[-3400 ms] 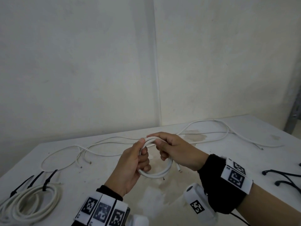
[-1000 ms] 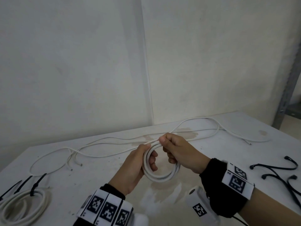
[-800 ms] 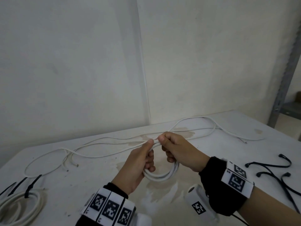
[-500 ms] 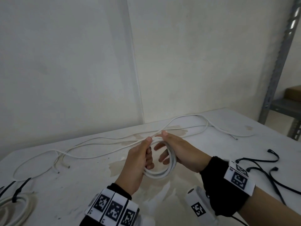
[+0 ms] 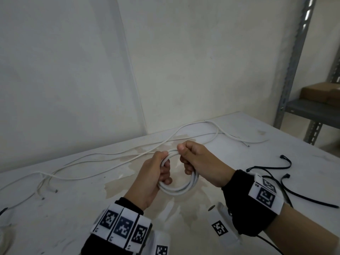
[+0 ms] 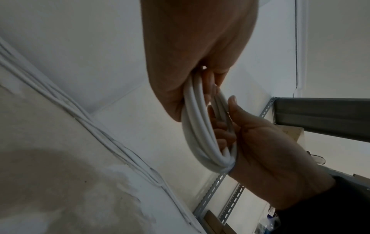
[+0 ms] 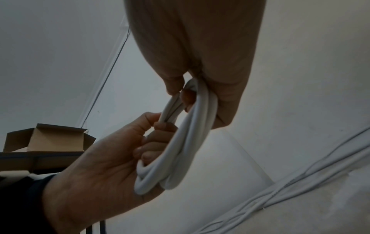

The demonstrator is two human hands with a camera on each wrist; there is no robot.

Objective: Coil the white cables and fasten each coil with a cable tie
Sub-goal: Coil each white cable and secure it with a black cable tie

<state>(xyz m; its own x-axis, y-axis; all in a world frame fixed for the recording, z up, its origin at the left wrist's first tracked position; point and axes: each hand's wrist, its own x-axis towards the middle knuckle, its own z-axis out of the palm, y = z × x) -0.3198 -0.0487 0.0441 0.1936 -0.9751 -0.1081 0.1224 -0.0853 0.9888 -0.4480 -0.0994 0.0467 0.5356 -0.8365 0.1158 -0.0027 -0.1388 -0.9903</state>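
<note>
Above the middle of the surface: white coil of several turns, held upright off the top between both hands. Left hand at the coil's 9 o'clock side, fingers curled through the ring and clamped round the bundled turns, presumably to keep laid turns from springing apart. Right hand from 12 to 3 o'clock, thumb and forefinger pinched on the strand at the top, other fingers hooked round the bundle, evidently to lay the next turn flat against the others. Both holds confirmed from below in the wrist views: left fingers wrapped over the turns, right fingers curled inside the ring.

Uncoiled length of white cable trailing from the coil's top toward 1 o'clock, looped near the wall, more slack running off toward 9 o'clock. Black cable ties loose at 3 o'clock, within the right hand's reach for fastening. Metal shelving with cardboard boxes at far right.

Against half a second before: right fingers, then spread loosely beside the ring, now closed round it; coil otherwise held as it was. View swung further right, more shelving shown, and the finished tied coil at 8 o'clock, visible seconds earlier, out of view.
</note>
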